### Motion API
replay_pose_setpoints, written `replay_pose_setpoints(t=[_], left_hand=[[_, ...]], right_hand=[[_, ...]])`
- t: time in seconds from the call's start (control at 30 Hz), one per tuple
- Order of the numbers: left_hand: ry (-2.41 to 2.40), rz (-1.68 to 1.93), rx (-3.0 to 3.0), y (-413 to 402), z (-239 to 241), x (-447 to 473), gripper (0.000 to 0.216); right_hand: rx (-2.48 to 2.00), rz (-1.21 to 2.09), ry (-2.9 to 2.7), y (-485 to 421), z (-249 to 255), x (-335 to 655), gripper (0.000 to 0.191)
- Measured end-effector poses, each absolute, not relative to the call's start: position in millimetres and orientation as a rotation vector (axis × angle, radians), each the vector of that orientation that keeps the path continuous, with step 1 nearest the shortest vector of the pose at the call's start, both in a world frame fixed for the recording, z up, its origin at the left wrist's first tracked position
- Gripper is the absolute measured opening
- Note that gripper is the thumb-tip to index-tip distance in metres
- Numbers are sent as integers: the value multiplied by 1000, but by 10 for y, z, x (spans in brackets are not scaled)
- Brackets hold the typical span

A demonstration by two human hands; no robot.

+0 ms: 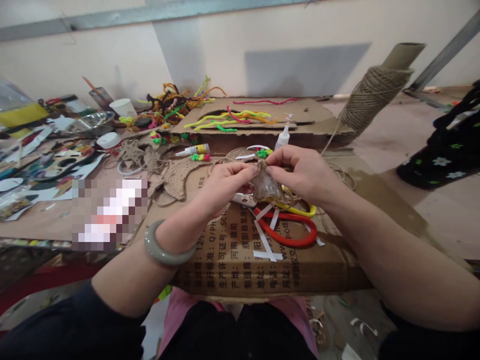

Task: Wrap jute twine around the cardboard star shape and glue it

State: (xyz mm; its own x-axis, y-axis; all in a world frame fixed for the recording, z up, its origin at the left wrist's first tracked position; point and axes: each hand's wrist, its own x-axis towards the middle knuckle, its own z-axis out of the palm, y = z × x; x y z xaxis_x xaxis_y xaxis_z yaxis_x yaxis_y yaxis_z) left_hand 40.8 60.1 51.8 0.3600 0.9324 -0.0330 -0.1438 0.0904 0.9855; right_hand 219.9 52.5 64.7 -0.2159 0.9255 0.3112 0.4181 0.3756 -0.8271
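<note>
My left hand point(225, 187) and my right hand point(300, 172) meet over a cardboard box point(232, 260) on my lap. Both pinch a small brown star-like piece point(265, 186) wound with jute twine, the left at its left edge, the right at its top. A grey bangle point(165, 247) sits on my left wrist. Under the hands lie scissors with red and yellow handles point(288, 227) and white paper strips point(264, 240).
A big spool of jute twine point(369, 95) leans at the back right. Glue bottles point(195, 149) point(283, 135), coloured pipe cleaners point(225, 120), coiled twine mats point(176, 177), paper cut-outs point(56, 170) and cups point(123, 106) crowd the table. A dark flowered cloth point(446, 150) lies right.
</note>
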Motion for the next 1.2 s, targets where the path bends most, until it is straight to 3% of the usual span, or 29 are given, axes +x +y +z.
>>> replay_pose_setpoints(t=[0.3, 0.57, 1.0, 1.2], left_hand=[[917, 994, 1297, 585, 531, 434, 20], [863, 989, 1260, 591, 515, 425, 38], [948, 1086, 1453, 637, 485, 404, 19], [912, 1098, 1326, 620, 491, 426, 32]], right_hand=[[-1178, 717, -1860, 513, 646, 2179, 4], [-1162, 744, -1851, 538, 614, 2203, 7], [-1154, 754, -1932, 507, 604, 2171, 10], [-1137, 775, -1898, 542, 604, 2189, 9]])
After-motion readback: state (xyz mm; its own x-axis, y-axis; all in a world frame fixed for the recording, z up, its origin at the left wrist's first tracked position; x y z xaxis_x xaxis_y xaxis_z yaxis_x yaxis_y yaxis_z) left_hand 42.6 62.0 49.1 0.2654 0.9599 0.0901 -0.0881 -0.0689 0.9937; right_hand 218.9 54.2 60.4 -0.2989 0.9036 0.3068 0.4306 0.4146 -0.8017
